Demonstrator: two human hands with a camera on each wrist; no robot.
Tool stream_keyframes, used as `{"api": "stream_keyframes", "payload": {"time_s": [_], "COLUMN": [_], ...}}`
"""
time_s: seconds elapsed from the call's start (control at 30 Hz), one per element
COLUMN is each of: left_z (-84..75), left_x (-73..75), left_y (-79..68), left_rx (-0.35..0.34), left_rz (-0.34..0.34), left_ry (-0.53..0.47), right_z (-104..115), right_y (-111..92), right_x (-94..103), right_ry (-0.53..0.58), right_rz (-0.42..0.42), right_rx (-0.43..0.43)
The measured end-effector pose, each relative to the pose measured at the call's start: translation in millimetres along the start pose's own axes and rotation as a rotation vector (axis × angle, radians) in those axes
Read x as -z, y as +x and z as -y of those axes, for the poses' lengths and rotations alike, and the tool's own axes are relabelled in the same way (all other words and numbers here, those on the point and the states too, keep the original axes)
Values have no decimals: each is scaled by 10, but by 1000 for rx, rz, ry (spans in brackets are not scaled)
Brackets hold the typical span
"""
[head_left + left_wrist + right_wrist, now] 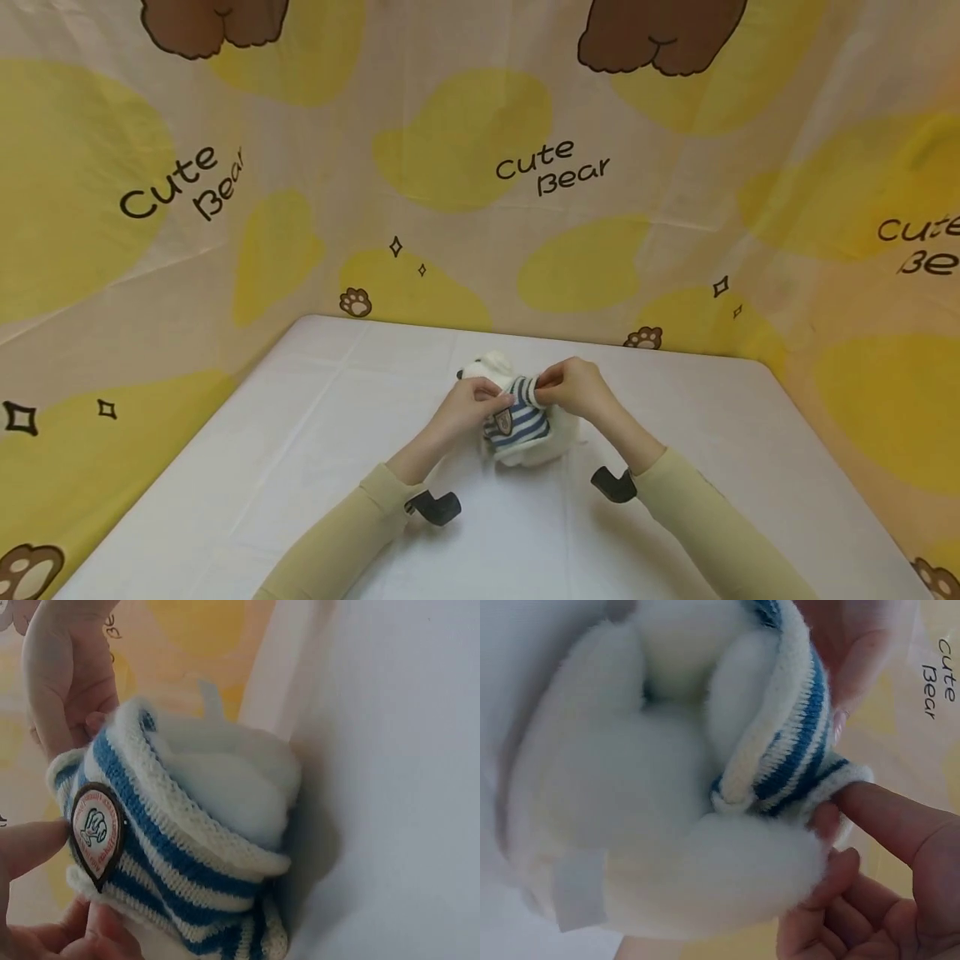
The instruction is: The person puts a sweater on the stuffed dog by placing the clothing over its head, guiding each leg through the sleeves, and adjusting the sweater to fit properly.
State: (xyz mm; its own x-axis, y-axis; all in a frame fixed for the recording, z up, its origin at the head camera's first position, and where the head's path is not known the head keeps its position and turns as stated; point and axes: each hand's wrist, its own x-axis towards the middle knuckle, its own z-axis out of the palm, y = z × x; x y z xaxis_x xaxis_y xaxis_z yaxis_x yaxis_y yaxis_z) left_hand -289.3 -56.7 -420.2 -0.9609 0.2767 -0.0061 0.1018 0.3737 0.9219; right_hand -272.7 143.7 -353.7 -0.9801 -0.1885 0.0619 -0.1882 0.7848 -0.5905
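Observation:
A white plush dog point(534, 454) lies on the table with its head to the far left in the head view. It wears a blue-and-white striped knit sweater point(528, 427) with a brown-edged patch point(97, 829). My left hand point(471, 404) pinches the sweater's front hem beside the patch, thumb and fingers on either side. Farther right, my right hand point(576, 388) pinches the white cuff of a short sleeve point(844, 780) between thumb and index finger. Fluffy white body and legs point(630, 780) show below the rolled hem, with a pale tag point(581, 890).
The white-covered table point(352, 433) extends around the toy. Behind it and at both sides hangs a yellow-and-cream cloth point(450, 275) printed with bears and lettering. Black wrist mounts point(438, 508) stick out below both sleeves.

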Motion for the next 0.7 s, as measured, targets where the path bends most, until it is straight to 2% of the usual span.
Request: {"api": "stream_keyframes", "payload": {"time_s": [0.23,0.47,0.7], "left_z": [-25,-5,18], "left_x": [4,-23,-35], "left_y": [-13,-16,-25], "left_rx": [30,67,25], "left_rz": [71,68,56], "left_ry": [-77,-87,-130], "right_z": [-11,-33,-16], "right_y": [27,60,78], "right_x": [-25,-44,-34], "right_ry": [4,-51,-89], "right_rz": [89,149,206], "right_rx": [4,24,26]}}
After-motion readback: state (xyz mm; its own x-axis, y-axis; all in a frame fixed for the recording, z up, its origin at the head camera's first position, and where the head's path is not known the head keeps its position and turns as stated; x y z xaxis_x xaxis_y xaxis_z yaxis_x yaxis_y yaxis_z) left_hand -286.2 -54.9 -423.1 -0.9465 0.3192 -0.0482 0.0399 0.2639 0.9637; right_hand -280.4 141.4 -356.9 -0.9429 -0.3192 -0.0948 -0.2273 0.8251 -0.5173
